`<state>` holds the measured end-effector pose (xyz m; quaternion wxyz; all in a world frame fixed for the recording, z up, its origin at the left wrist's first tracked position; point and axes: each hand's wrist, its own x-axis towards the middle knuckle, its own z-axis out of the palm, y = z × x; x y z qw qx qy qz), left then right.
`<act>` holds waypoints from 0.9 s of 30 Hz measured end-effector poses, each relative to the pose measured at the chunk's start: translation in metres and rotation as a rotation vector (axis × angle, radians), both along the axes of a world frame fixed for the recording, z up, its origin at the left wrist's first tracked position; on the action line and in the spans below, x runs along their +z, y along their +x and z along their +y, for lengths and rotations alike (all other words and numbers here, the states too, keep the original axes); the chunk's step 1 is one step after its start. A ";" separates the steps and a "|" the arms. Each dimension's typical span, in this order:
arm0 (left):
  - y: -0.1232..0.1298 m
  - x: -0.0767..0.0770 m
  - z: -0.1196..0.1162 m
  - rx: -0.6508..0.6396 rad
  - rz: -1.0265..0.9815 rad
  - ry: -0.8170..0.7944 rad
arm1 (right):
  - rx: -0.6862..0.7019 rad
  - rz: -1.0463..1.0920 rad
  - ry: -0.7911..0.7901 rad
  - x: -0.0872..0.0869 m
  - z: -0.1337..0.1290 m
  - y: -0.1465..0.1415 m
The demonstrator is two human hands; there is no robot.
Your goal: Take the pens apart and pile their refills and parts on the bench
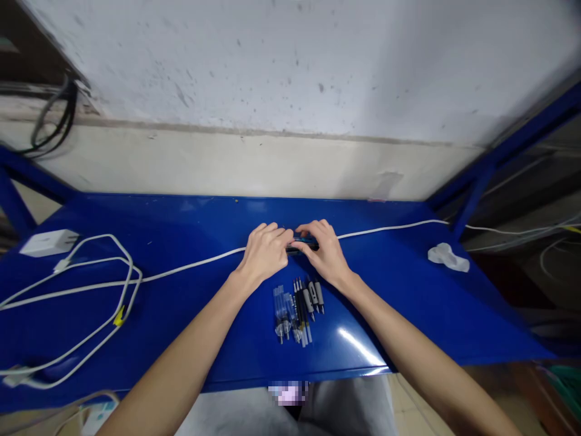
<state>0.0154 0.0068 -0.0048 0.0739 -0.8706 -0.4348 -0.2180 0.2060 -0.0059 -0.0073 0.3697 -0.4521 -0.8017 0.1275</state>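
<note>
My left hand (269,251) is closed, knuckles up, at the left end of a dark, slim thing (305,243) with a bluish glint. What its fingers hold is hidden. From the other side, my right hand (327,249) curves its thumb and fingers around the same thing, whose kind is too blurred to name. Pen parts lie in a loose row nearer to me: clear pen barrels (279,306), thin black ink refills (301,309) with pale ends, and grey pen grips (313,295) with metal tips.
A white cable (195,264) crosses the blue table (181,339) and passes behind my hands. At the left lie a white charger plug (49,243) and looped cable (129,272). Crumpled white material (448,257) sits at the right. A wall (272,163) closes off the back.
</note>
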 end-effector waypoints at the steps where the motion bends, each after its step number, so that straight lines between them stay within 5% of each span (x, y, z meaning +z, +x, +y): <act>1: -0.001 0.000 0.000 0.003 -0.006 0.006 | -0.004 -0.029 -0.013 0.001 0.001 -0.003; 27: -0.001 0.002 0.000 -0.041 -0.020 0.001 | -0.021 -0.004 0.019 -0.003 -0.004 0.006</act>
